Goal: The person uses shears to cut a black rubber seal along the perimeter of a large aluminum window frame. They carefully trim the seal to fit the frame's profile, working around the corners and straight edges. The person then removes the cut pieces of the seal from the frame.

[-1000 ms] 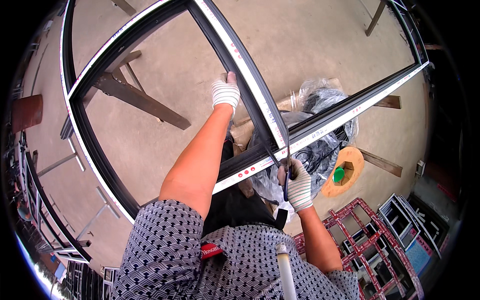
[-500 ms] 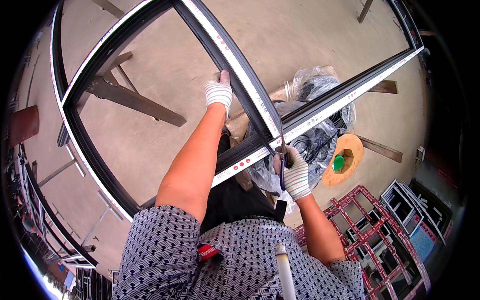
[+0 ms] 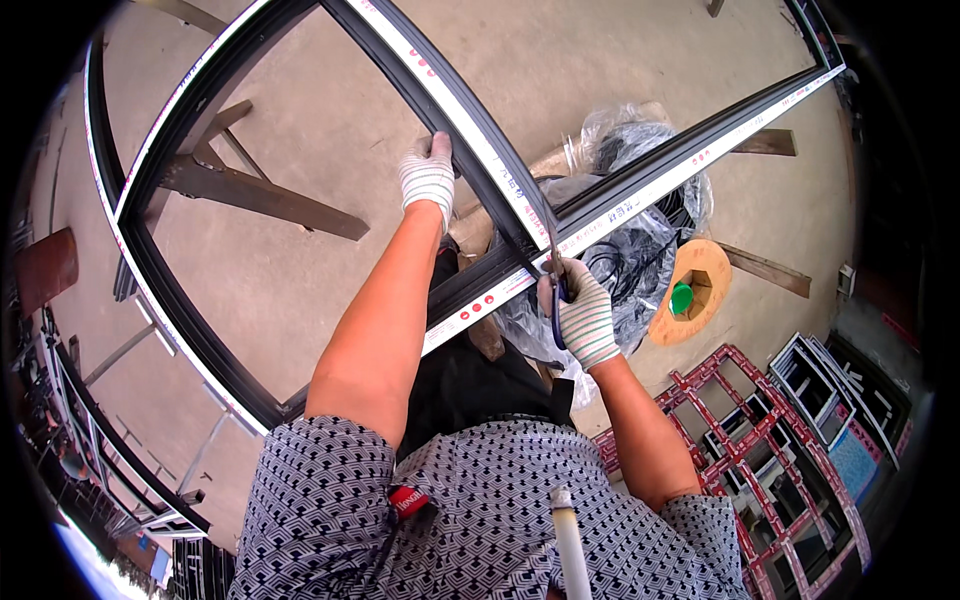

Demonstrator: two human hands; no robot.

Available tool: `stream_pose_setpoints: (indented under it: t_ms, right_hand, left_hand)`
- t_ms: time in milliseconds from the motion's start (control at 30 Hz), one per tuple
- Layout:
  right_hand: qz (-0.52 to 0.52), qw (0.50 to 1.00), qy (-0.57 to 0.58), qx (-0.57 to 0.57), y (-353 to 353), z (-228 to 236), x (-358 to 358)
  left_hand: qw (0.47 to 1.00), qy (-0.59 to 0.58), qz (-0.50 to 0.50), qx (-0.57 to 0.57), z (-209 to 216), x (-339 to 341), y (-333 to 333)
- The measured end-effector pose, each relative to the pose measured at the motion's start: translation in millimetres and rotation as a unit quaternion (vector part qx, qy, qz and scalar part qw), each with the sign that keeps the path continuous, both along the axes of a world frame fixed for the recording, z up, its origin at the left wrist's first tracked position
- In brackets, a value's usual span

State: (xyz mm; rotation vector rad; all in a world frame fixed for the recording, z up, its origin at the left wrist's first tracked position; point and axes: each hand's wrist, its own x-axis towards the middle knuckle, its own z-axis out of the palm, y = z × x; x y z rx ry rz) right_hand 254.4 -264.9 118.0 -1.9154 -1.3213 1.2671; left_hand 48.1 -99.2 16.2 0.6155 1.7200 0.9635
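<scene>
A large window frame (image 3: 470, 130), black with white protective film on its faces, lies raised in front of me. My left hand (image 3: 428, 175), in a white striped glove, is closed on the black inner edge of the frame's middle bar. My right hand (image 3: 582, 312), in a matching glove, grips scissors (image 3: 557, 318) with dark blue handles. The scissors' blades point away from me over the corner where the middle bar meets the near rail. A black rubber strip (image 3: 524, 256) shows beside the blades; whether they touch it I cannot tell.
Wooden supports (image 3: 270, 198) stand under the frame. Below it are clear plastic wrap (image 3: 615, 290) with black coils and a wooden spool (image 3: 692, 262) holding a green round thing (image 3: 681, 298). Red-and-white lattice frames (image 3: 745, 440) lie at lower right; more frame parts (image 3: 110, 430) stand at left.
The whole scene has shifted slightly in view, the frame toward the upper left. Both hands keep their grips, and the scissors stay at the same corner.
</scene>
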Motion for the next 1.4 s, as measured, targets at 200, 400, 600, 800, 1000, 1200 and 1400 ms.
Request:
stream_pose_setpoints:
  t_ms: [200, 400, 600, 800, 1000, 1200, 1400]
  right_hand:
    - [0.005, 1.000, -0.013, 0.015, 8.4, -6.8, 1.8]
    - [0.025, 0.999, -0.035, 0.002, 9.8, -6.0, 5.0]
    - [0.033, 0.998, -0.048, 0.029, 11.3, -8.0, 4.8]
    - [0.052, 0.996, -0.071, 0.027, 14.8, -4.2, 3.4]
    - [0.030, 0.998, -0.054, 0.027, 9.8, -8.5, 4.6]
    - [0.045, 0.996, -0.071, -0.019, 16.4, -0.2, 2.0]
    - [0.034, 0.997, -0.072, -0.025, 12.5, 1.0, 3.0]
  left_hand:
    - [0.998, 0.009, -0.040, -0.036, -6.5, 2.7, -10.0]
    - [0.998, 0.049, -0.029, 0.001, -22.0, 7.4, -11.4]
    - [0.997, -0.027, -0.069, -0.036, -3.7, 8.9, -24.7]
    - [0.995, 0.015, -0.090, -0.026, -15.9, 7.3, -26.2]
    - [0.989, -0.082, -0.097, -0.079, 20.1, 15.2, -41.0]
    - [0.993, -0.053, -0.088, -0.053, 17.1, 19.3, -48.8]
    - [0.988, -0.075, -0.110, -0.075, 16.8, 21.5, -58.1]
